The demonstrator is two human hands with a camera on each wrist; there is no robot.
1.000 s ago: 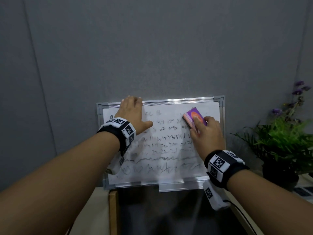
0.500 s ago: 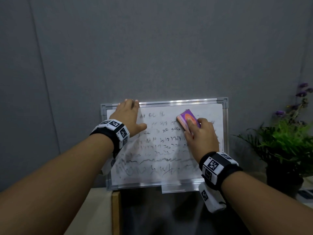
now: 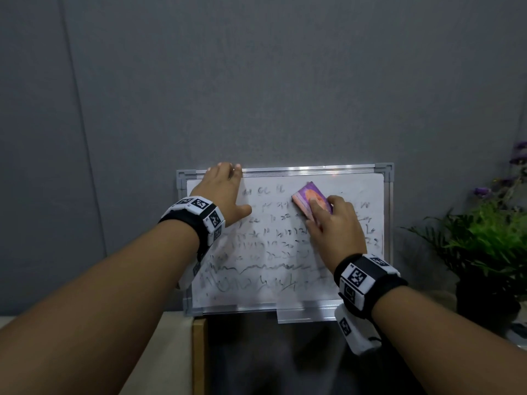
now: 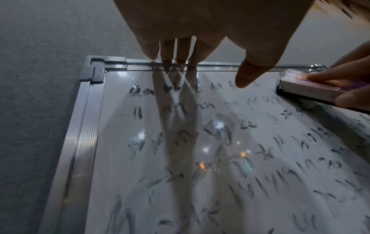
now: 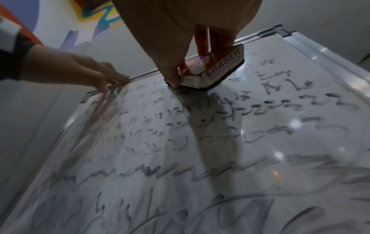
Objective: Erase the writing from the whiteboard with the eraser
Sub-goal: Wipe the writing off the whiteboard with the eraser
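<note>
A small whiteboard (image 3: 285, 292) with a silver frame leans upright against the grey wall, covered in smeared dark writing (image 3: 268, 269). My right hand (image 3: 333, 223) grips a purple eraser (image 3: 310, 198) and presses its dark felt side on the board's upper middle; the eraser (image 5: 222, 68) carries the word ERASER along its side. My left hand (image 3: 225, 192) lies flat on the board's upper left, straight fingers (image 4: 176, 50) reaching the top frame rail (image 4: 220, 64). The strip right of the eraser looks mostly wiped.
A potted green plant (image 3: 490, 246) with purple flowers stands at the right of the board. Below the board is a dark surface (image 3: 271, 360) with a wooden edge (image 3: 198, 354). A small tray (image 3: 305, 315) hangs from the bottom rail.
My right hand has slid the eraser leftward along the upper rows of writing. The left hand has stayed on the top left of the board.
</note>
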